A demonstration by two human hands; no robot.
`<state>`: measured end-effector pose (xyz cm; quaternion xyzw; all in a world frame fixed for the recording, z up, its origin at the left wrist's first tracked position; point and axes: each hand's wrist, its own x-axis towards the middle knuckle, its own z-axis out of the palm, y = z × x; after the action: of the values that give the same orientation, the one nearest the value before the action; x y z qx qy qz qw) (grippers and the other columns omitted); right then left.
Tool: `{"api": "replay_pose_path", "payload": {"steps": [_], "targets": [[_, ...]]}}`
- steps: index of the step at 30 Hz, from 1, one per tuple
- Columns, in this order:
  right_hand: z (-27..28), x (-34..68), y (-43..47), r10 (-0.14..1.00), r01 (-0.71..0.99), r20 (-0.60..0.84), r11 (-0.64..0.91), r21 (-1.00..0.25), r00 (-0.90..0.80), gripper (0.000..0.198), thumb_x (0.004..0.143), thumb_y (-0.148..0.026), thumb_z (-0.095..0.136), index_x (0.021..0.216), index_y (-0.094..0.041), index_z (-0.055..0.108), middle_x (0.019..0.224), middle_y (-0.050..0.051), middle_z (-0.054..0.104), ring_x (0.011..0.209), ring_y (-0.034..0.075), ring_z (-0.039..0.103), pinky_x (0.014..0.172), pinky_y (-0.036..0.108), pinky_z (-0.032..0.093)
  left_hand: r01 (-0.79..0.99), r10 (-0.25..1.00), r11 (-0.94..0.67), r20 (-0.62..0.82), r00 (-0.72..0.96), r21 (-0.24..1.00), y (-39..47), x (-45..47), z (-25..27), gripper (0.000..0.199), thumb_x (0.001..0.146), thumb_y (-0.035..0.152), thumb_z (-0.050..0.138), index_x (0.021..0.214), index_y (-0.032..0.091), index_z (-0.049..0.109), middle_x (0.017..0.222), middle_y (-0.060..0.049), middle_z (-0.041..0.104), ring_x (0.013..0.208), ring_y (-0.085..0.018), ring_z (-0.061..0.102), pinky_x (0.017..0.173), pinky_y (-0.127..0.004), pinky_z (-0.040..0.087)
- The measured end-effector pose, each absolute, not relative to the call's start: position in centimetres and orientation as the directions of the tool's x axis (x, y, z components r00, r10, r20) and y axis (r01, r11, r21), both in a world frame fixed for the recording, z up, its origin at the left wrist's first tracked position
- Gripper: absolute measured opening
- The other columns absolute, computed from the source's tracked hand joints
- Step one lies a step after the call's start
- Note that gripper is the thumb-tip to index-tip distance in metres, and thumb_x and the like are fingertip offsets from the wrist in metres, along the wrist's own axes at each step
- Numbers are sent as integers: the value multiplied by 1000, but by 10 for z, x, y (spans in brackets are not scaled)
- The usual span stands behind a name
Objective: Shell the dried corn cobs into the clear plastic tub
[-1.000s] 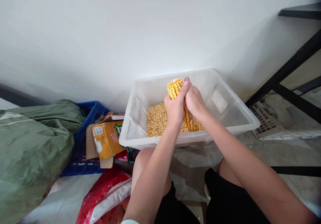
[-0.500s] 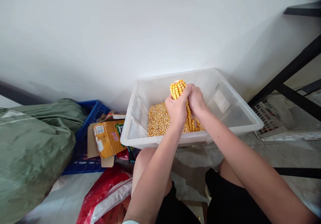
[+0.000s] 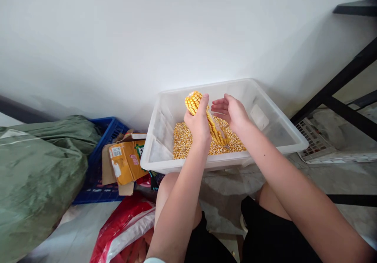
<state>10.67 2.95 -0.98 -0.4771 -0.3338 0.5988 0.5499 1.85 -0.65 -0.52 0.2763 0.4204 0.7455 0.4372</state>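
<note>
My left hand [image 3: 199,119] is wrapped round an ear of corn [image 3: 217,131], which is tilted with its thick end up and to the left. Along its right side a pale strip shows where kernels are gone. To the right of the ear, my right hand [image 3: 231,112] is apart from it, fingers stretched out and holding nothing. Both hands are over a translucent plastic bin [image 3: 167,165]. Loose corn kernels [image 3: 183,139] cover part of the bin's floor; my left hand and forearm hide some of them.
Left of the bin are a torn yellow carton [image 3: 128,161], a blue crate [image 3: 100,192] and a large green bag [image 3: 41,176]. A red plastic bag [image 3: 118,220] lies in front. At right stand a black metal frame [image 3: 350,70] and a white basket [image 3: 316,137].
My right hand has let go of the ear and opened, moving slightly right. The ear, still in my left hand, has shifted left and tilted more, baring its stripped strip.
</note>
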Motion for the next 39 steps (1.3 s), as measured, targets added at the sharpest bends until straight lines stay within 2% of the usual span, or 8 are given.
{"api": "replay_pose_path", "payload": {"steps": [3, 6, 12, 16, 23, 29, 34, 39], "targets": [[0, 115, 25, 987, -250, -150, -132, -959, 57, 29, 90, -32, 48, 73, -17, 67, 83, 8, 71, 79, 17, 68, 71, 29, 52, -405, 867, -297, 67, -493, 865, -4, 12, -5, 40, 69, 51, 79, 89, 18, 67, 91, -7, 68, 87, -21, 64, 81, -36, 49], [9, 119, 19, 998, -115, -58, -61, -992, -32, 22, 88, -30, 53, 78, -17, 68, 83, 8, 71, 79, 18, 68, 74, 30, 52, -442, 882, -286, 54, -467, 850, -3, 10, -5, 39, 71, 51, 78, 89, 17, 67, 93, -8, 68, 89, -22, 65, 83, -37, 48], [4, 117, 12, 982, 65, 8, 20, -998, -186, 39, 92, -54, 49, 85, -20, 66, 85, 9, 71, 81, 21, 68, 73, 33, 53, -545, 897, -258, -11, -442, 798, -1, 10, -4, 38, 71, 50, 78, 86, 18, 64, 87, -6, 64, 81, -19, 63, 74, -33, 49], [-6, 107, 11, 990, 177, 57, 79, -981, -129, 52, 92, -66, 40, 82, -21, 66, 87, 9, 72, 84, 23, 68, 74, 34, 51, -611, 919, -269, 9, -394, 744, -4, 19, -4, 37, 70, 45, 81, 85, 19, 59, 81, -2, 59, 69, -13, 59, 68, -30, 48], [4, 96, 3, 988, 399, 146, 117, -910, 43, 61, 95, -65, 28, 63, -22, 58, 69, 11, 66, 75, 25, 63, 67, 36, 44, -568, 928, -299, 95, -361, 767, -20, 44, 3, 35, 70, 39, 82, 76, 19, 54, 75, 1, 57, 68, -11, 56, 69, -26, 48], [-7, 97, 6, 980, 383, 188, 148, -912, 71, 55, 96, -59, 30, 64, -22, 55, 66, 9, 61, 72, 23, 58, 68, 36, 44, -482, 935, -236, 62, -350, 844, -19, 39, 6, 36, 64, 36, 85, 66, 18, 54, 68, 1, 56, 64, -13, 56, 62, -27, 46], [-12, 94, 8, 978, 294, 180, 144, -945, 101, 50, 97, -55, 30, 67, -23, 53, 69, 8, 61, 74, 23, 58, 72, 37, 45, -383, 901, -320, 154, -406, 866, -19, 39, 7, 35, 63, 37, 84, 69, 18, 55, 69, 1, 57, 63, -12, 55, 60, -26, 47], [-14, 93, 10, 968, 267, 183, 133, -955, 174, 41, 97, -48, 31, 73, -23, 53, 79, 9, 63, 82, 23, 58, 77, 38, 45, -360, 886, -331, 155, -437, 872, -18, 41, 5, 32, 61, 31, 83, 68, 18, 55, 69, 2, 55, 62, -11, 52, 59, -27, 45]]}}
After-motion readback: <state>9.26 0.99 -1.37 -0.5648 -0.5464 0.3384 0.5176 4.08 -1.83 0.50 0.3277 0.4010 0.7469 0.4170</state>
